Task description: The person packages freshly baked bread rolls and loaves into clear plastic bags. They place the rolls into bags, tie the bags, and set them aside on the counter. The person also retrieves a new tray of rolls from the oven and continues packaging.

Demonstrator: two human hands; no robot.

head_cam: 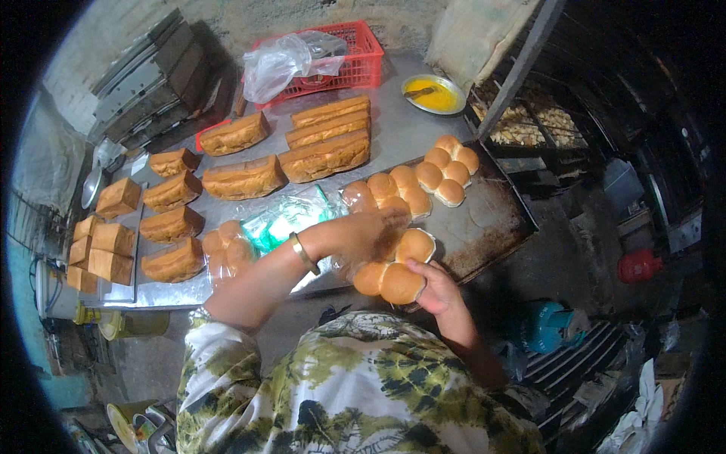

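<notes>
My right hand (439, 286) grips the right edge of a cluster of joined round bread buns (402, 282), its thumb on top, in front of the table's near edge. My left hand (377, 230), blurred, reaches across from the left over the far side of that cluster; its fingertips are hidden, so its hold cannot be told. Beyond it more joined buns (405, 180) lie on a worn baking tray (488, 224). A clear plastic bag with green print (289, 218) lies left of the hands. Bagged buns (228, 249) are beside my left forearm.
Bread loaves (326, 156) stand in rows on the metal table (397, 122), with smaller block loaves (113, 244) at far left. Behind are a red plastic basket (371, 62), a bowl of yellow liquid (448, 101) and stacked metal pans (164, 74). A teal gas cylinder (539, 329) stands right.
</notes>
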